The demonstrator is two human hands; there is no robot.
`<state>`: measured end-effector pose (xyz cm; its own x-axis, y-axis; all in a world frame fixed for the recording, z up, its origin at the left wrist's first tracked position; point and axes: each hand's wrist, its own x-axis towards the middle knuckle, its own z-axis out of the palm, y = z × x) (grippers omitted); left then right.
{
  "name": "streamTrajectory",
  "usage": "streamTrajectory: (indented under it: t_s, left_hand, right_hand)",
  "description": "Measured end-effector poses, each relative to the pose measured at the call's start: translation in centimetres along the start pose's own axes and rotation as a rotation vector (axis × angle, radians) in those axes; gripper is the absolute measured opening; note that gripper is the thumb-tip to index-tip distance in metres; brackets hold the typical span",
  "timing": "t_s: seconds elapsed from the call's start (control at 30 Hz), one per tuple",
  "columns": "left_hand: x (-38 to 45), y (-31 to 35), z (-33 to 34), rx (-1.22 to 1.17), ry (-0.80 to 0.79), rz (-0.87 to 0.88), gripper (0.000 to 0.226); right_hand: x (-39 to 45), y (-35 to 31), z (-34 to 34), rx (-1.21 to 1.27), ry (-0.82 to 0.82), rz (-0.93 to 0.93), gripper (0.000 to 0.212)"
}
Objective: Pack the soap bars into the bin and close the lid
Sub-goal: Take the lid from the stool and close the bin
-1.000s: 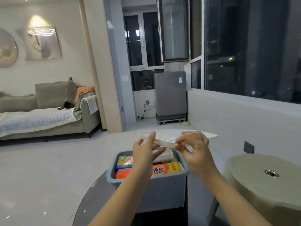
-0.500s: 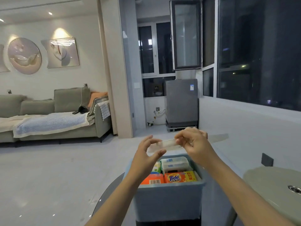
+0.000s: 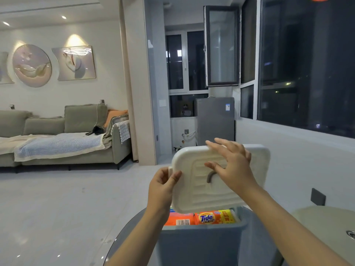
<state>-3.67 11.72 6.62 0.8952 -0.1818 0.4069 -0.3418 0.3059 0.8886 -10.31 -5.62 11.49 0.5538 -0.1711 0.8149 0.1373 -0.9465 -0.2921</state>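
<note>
A blue-grey bin (image 3: 201,244) stands on a round glass table in front of me. Inside it lie wrapped soap bars: an orange one (image 3: 180,218) at the left and an orange-yellow Tide bar (image 3: 215,217) beside it. A white ribbed lid (image 3: 194,191) with a grey handle is held tilted above the bin, its top face turned toward me. My left hand (image 3: 163,187) pinches the lid's left edge. My right hand (image 3: 230,166) lies flat against the lid's face with fingers spread.
The glass table (image 3: 123,250) carries the bin. A beige round stool (image 3: 324,233) stands at the right. A grey sofa (image 3: 76,143) lines the left wall, and a grey appliance (image 3: 215,120) stands by the windows beyond.
The lid was edge-on between both hands; it has tipped up so its top face shows. My right hand let go of the edge and spread flat on it. The view has tilted up.
</note>
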Motion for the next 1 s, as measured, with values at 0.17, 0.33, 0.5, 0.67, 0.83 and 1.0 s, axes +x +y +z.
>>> streamTrajectory:
  t_s: [0.17,0.33,0.5,0.67,0.83,1.0]
  left_hand:
    - [0.7,-0.5,-2.0,-0.048,0.083,-0.123,0.017]
    - [2.0,-1.9,-5.0,-0.029,0.152,-0.229,0.030]
    - [3.8,-3.0,-6.4,-0.097,0.222,-0.405,0.018]
    - [4.3,-5.2,-6.8,0.247,0.218,-0.384,0.017]
    - [4.5,-6.7,-6.9,0.602,0.157,-0.277,0.027]
    - [5.0,-7.6,-7.1,0.759,0.100,-0.225,0.023]
  right_hand:
    - [-1.0,2.3,0.7,-0.164,0.057,0.166,0.075]
    - [-2.3,4.7,1.1,-0.230,-0.024,0.466,0.104]
    - [-3.0,6.1,1.5,0.247,-0.186,0.725,0.069]
    - [-4.1,6.9,2.2,0.218,-0.248,0.765,0.038]
    - [-5.0,8.2,3.2,0.211,-0.270,0.850,0.038]
    - [-6.2,8.7,4.6,0.227,-0.349,0.933,0.023]
